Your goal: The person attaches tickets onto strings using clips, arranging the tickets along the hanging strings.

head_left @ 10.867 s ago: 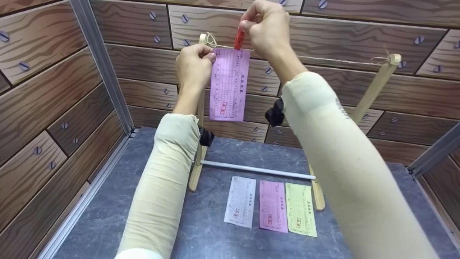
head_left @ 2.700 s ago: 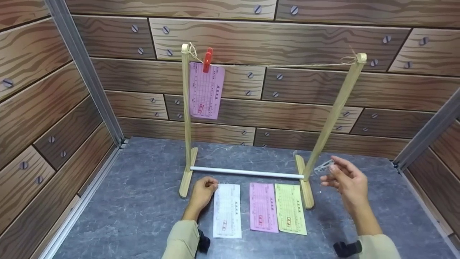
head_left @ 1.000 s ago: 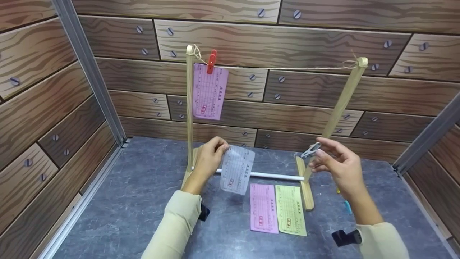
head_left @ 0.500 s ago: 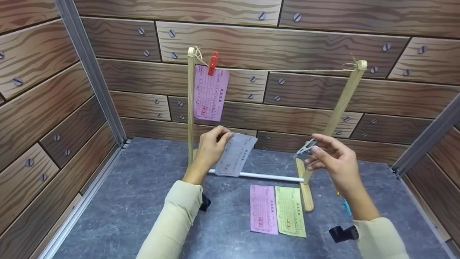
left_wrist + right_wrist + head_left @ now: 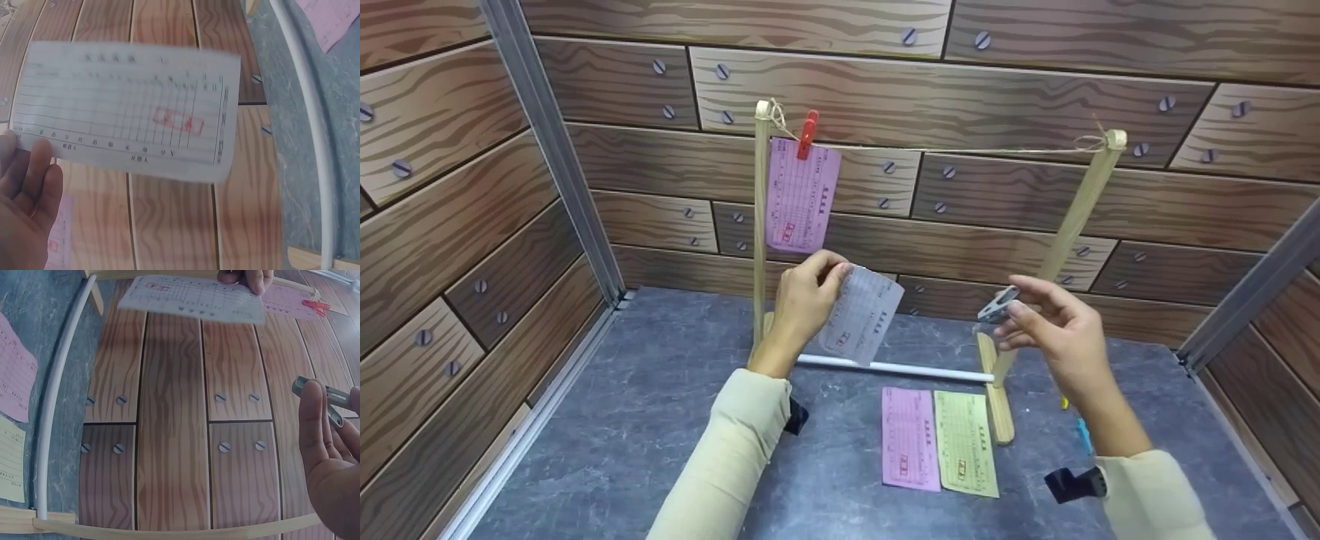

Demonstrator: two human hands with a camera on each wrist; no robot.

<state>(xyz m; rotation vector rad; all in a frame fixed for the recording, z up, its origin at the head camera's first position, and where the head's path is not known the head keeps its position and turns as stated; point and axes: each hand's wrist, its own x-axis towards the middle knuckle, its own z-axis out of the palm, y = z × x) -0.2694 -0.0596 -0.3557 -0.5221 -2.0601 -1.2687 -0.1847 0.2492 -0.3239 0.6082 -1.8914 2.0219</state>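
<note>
My left hand point(image 5: 804, 304) pinches a white receipt slip point(image 5: 864, 315) by its upper corner, holding it in the air in front of the rack's white bar point(image 5: 930, 371). In the left wrist view the slip point(image 5: 124, 107) spreads out past the fingertips. Between thumb and fingers, my right hand point(image 5: 1061, 330) holds a grey clothespin point(image 5: 997, 304), apart from the slip. A pink slip point(image 5: 802, 199) hangs from the string point(image 5: 945, 150) at the left, under a red clothespin point(image 5: 808, 135). Another pink slip point(image 5: 909, 439) and a yellow slip point(image 5: 966, 442) lie side by side on the table.
The string runs between a left wooden post point(image 5: 760, 225) and a right wooden post point(image 5: 1080, 206). A blue clothespin point(image 5: 1084, 436) and a small yellow piece point(image 5: 1064, 403) lie beside my right forearm. A wood-patterned wall point(image 5: 1035, 105) stands close behind.
My left hand has picked the white slip off the table and raised it toward the string. My right hand has risen and moved left with the grey clothespin. Earlier, the red clothespin was released on the string.
</note>
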